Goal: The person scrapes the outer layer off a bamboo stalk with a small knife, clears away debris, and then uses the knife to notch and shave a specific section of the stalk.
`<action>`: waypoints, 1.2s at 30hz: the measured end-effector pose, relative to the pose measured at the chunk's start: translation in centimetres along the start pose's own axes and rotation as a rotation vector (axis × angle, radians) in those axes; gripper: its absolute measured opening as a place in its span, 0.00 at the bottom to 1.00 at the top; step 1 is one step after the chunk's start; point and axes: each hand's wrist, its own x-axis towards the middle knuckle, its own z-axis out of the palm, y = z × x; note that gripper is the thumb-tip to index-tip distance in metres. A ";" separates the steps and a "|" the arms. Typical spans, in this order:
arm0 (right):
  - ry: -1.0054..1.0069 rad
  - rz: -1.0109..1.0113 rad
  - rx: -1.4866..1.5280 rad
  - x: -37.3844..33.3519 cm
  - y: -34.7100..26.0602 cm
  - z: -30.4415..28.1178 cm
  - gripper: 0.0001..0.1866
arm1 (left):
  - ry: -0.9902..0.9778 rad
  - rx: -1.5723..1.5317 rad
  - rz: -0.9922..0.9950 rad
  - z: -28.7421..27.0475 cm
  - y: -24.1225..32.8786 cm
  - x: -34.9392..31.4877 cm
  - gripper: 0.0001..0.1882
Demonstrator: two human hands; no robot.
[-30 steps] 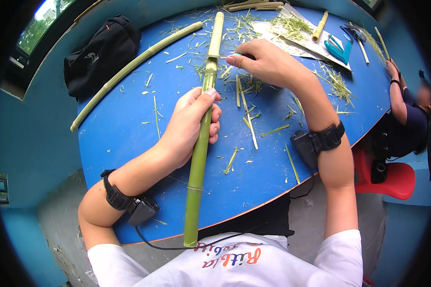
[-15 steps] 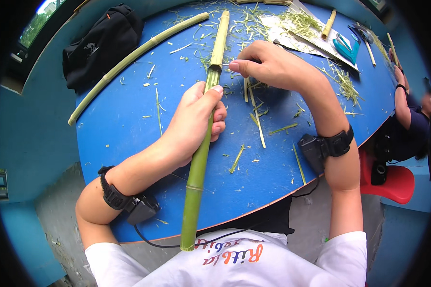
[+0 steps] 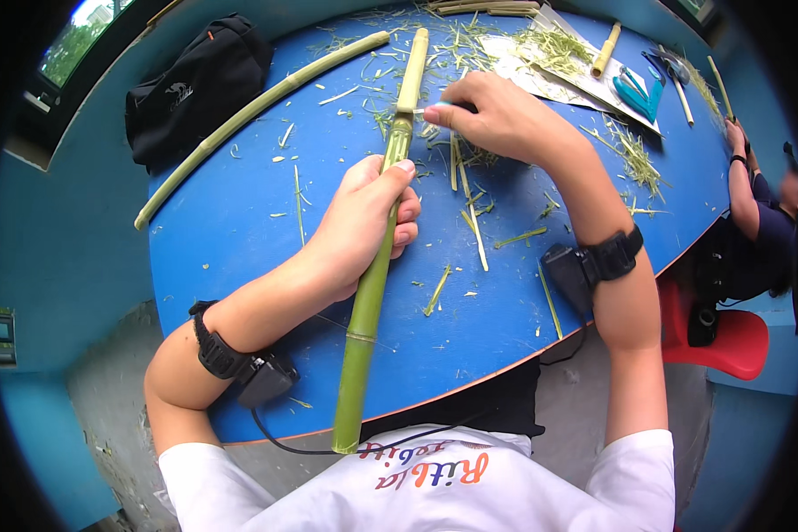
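Observation:
A bamboo pole (image 3: pixel 360 341) slants from above my lap out over the blue table (image 3: pixel 496 310). Its near part is green, and the far part past a joint is scraped pale. My left hand (image 3: pixel 377 208) is closed round the green part just below that joint, thumb on top. My right hand (image 3: pixel 479 111) is bent with its fingers curled, right beside the joint. A thin pale edge shows between its fingertips and the pole; the fingers hide most of what it holds.
Green shavings (image 3: pixel 554 49) lie scattered and heaped on white paper. Another long bamboo pole (image 3: pixel 266 115) lies to the left, by a black bag (image 3: pixel 199 89). A teal tool (image 3: pixel 637 93) and a short bamboo piece (image 3: pixel 606 50) are at far right. Another person's arm (image 3: pixel 747 182) is beyond.
My right hand's fingertips have come against the pole's joint, where a pale edge now shows. The left hand keeps its hold on the pole. The whole view has shifted slightly.

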 end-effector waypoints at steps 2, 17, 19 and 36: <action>-0.015 -0.073 0.065 -0.7 -0.1 -0.1 0.25 | 0.015 0.006 0.001 0.0 0.2 -0.2 0.12; 0.253 0.005 -0.040 2.1 2.0 2.1 0.23 | 0.051 -0.001 -0.045 0.5 0.4 -0.5 0.12; 0.216 0.035 -0.038 2.2 1.5 1.9 0.24 | 0.068 0.018 -0.035 0.3 0.4 -0.4 0.12; 0.352 0.252 -0.235 2.6 4.5 0.9 0.29 | -0.073 0.129 0.026 0.1 -0.4 -0.4 0.11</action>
